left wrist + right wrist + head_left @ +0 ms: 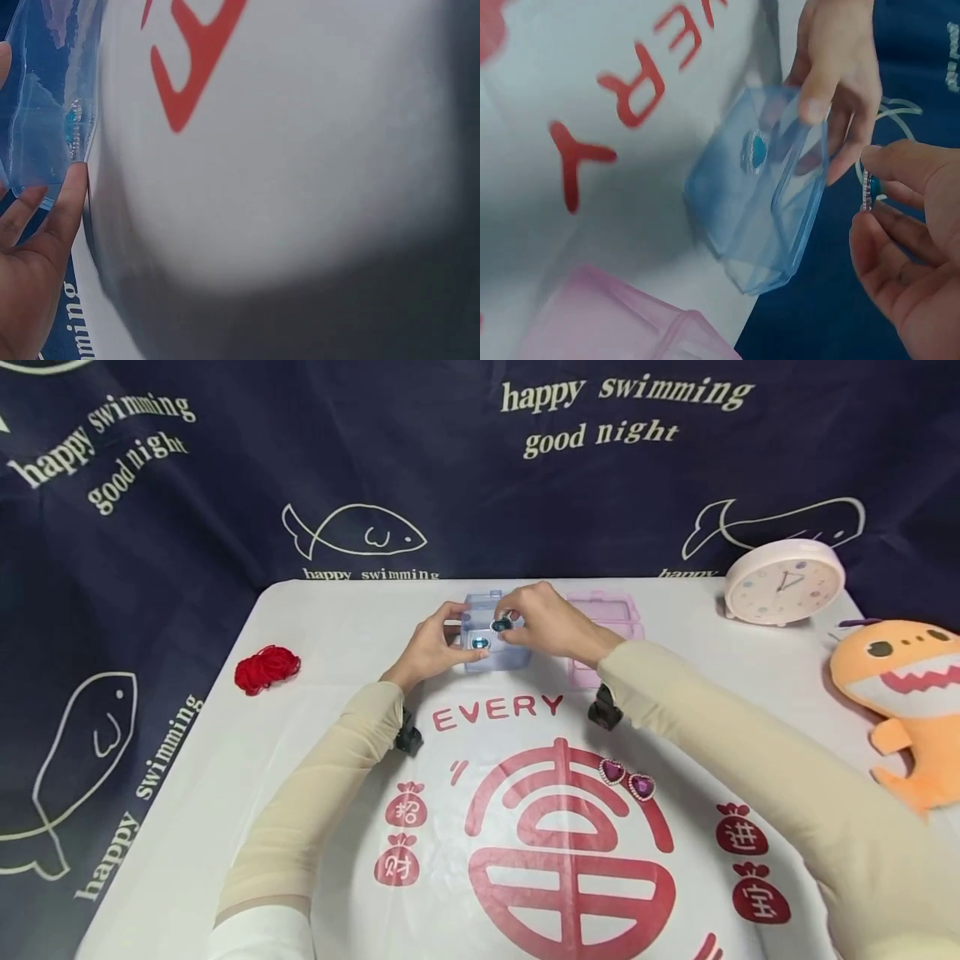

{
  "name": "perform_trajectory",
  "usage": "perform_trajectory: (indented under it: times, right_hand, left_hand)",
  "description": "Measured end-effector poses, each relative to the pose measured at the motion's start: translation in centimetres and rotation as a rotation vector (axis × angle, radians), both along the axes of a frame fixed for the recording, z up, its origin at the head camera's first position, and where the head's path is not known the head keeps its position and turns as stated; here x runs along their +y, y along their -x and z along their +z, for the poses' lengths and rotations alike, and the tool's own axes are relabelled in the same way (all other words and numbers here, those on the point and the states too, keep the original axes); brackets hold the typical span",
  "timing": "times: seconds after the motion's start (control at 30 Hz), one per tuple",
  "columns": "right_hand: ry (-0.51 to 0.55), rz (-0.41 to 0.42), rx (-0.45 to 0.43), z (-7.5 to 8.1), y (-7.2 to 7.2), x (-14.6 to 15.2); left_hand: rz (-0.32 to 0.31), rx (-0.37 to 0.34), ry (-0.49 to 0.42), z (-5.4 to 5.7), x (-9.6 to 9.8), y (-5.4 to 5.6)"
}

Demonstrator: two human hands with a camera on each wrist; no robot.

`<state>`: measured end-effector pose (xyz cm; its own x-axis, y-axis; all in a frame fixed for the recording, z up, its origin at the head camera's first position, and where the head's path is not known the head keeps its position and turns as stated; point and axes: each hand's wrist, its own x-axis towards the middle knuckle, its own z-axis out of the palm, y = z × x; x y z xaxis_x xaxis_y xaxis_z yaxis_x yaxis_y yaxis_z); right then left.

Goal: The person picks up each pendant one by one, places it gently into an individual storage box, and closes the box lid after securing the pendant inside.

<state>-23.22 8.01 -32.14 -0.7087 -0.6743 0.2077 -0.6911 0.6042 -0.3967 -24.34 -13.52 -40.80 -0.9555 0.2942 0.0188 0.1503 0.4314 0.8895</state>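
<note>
A clear blue plastic box (510, 662) stands open toward the back of the table. My left hand (431, 645) grips its left side, thumb at the front edge and fingers behind, as the right wrist view also shows. Inside the box lies a blue gem (480, 643) with a sparkling rim, seen through the wall as a teal gem (758, 152). Over the box, my right hand (551, 618) pinches a second blue gem (501, 625) between thumb and fingers. In the right wrist view that gem (874, 187) shows edge-on.
A pink plastic box (600, 607) stands open just right of the blue one, partly behind my right forearm. Two purple heart gems (642, 787) lie nearer me. Red yarn (267, 669) sits at left; a clock (785, 583) and an orange plush toy (911, 702) at right.
</note>
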Motion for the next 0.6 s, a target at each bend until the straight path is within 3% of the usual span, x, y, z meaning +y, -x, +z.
perform_trajectory:
  times: [0.27, 0.6]
  right_hand:
    - [-0.076, 0.018, -0.021, -2.5, 2.7, -1.0]
    - [-0.275, 0.132, -0.027, -3.8, 3.7, -1.5]
  left_hand:
    - [-0.001, 0.001, 0.01, 0.2, 0.1, -0.3]
    - [0.003, 0.007, 0.014, 0.1, 0.0, -0.3]
